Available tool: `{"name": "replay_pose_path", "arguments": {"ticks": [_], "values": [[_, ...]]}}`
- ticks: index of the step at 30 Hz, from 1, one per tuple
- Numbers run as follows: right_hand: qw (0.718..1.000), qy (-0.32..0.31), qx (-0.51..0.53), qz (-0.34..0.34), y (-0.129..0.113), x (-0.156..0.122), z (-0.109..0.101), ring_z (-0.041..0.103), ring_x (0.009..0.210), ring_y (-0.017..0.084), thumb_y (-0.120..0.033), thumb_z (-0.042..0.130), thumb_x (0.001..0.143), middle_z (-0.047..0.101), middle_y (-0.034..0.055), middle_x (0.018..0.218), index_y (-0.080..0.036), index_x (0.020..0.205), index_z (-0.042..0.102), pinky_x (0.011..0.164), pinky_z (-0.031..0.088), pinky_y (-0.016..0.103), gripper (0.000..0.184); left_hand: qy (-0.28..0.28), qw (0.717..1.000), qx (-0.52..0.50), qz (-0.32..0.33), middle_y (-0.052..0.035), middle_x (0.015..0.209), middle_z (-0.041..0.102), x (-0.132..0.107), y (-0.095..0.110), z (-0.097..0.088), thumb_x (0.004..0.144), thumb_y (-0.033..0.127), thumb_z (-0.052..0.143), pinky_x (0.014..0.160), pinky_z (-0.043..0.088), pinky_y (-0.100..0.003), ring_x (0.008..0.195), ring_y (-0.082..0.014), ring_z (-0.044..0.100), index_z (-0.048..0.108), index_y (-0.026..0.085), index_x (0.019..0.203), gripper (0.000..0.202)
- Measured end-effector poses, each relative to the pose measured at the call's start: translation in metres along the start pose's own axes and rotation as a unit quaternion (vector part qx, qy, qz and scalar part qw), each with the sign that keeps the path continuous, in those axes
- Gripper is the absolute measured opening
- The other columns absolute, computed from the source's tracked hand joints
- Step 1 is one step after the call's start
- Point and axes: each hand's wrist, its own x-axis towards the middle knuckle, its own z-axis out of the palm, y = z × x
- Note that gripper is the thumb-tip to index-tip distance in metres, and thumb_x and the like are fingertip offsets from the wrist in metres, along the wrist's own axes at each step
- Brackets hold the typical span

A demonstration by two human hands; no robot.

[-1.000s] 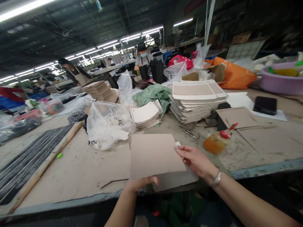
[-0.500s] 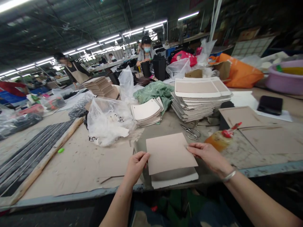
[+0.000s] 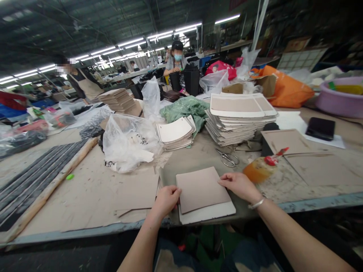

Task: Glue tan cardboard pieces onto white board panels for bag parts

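A tan card sheet (image 3: pixel 200 189) lies on a white board (image 3: pixel 210 213) at the table's near edge. My left hand (image 3: pixel 166 199) grips the tan sheet's left edge with curled fingers. My right hand (image 3: pixel 239 186) pinches the sheet's right edge, thumb on top. The white board shows as a strip along the front and right of the tan sheet.
Scissors (image 3: pixel 227 158) and an orange glue bottle (image 3: pixel 259 168) lie just beyond my right hand. Stacks of white-edged boards (image 3: pixel 236 117) and smaller pieces (image 3: pixel 176 135) stand further back, beside a plastic bag (image 3: pixel 127 145). A wooden strip (image 3: pixel 48 190) lies left. Other people work at far tables.
The tan sheet has come down from a raised, tilted position and now lies flat on the white board. My left hand moved from the sheet's bottom edge to its left edge.
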Motion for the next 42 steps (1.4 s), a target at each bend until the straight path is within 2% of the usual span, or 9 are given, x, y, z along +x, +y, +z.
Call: {"name": "replay_pose_path", "arguments": {"ticks": [3,10,16,24,35,42], "values": [[1.0,0.006,-0.015,0.0,-0.001,0.0,0.0,0.06,0.07,0.018,-0.038,0.056,0.072,0.068,-0.0008,0.073,-0.023,0.073,0.068,0.06,0.039,0.026,0.019,-0.002,1.0,0.006,0.013,0.002,0.049,0.058,0.001,0.0,0.001,0.081,0.041,0.039,0.049,0.039,-0.022,0.045,-0.0128,0.056,0.052,0.019,0.058,0.035],[0.999,-0.029,-0.007,0.011,-0.004,0.001,-0.001,0.059,0.064,0.016,-0.037,0.055,0.071,0.066,-0.0013,0.067,-0.021,0.074,0.064,0.056,0.038,0.025,0.019,-0.01,1.0,-0.006,0.003,0.0021,0.051,0.059,0.002,-0.001,0.001,0.08,0.038,0.04,0.054,0.043,-0.023,0.049,-0.0139,0.06,0.054,0.019,0.061,0.03],[0.999,-0.027,-0.031,0.012,-0.004,0.004,-0.001,0.061,0.067,0.016,-0.035,0.057,0.071,0.066,-0.0029,0.067,-0.021,0.093,0.06,0.061,0.039,0.026,0.026,-0.003,1.0,0.006,0.003,0.0009,0.051,0.061,0.004,-0.002,0.003,0.08,0.037,0.04,0.056,0.044,-0.024,0.049,-0.0144,0.06,0.056,0.019,0.06,0.031],[0.998,-0.032,-0.063,0.001,-0.004,0.005,0.0,0.061,0.066,0.017,-0.04,0.055,0.074,0.066,-0.0026,0.068,-0.022,0.087,0.06,0.059,0.039,0.026,0.023,0.002,0.999,0.031,0.006,0.0001,0.048,0.06,0.004,0.0,0.003,0.081,0.037,0.039,0.055,0.044,-0.023,0.048,-0.0143,0.06,0.052,0.019,0.057,0.032],[0.994,-0.001,-0.102,-0.041,-0.009,0.006,0.001,0.057,0.061,0.013,-0.03,0.057,0.072,0.065,-0.0033,0.065,-0.022,0.076,0.06,0.054,0.033,0.023,0.01,-0.01,0.998,0.064,-0.01,0.0004,0.05,0.06,0.009,-0.002,0.004,0.082,0.034,0.037,0.057,0.044,-0.022,0.048,-0.0125,0.06,0.052,0.018,0.06,0.031],[0.992,-0.022,-0.116,-0.051,-0.013,0.008,-0.001,0.057,0.062,0.013,-0.027,0.057,0.072,0.065,-0.0035,0.066,-0.021,0.073,0.057,0.054,0.032,0.023,0.006,-0.005,0.996,0.085,-0.01,-0.0005,0.051,0.062,0.008,0.0,0.004,0.082,0.034,0.037,0.056,0.044,-0.022,0.048,-0.0129,0.061,0.052,0.019,0.06,0.031]]}}
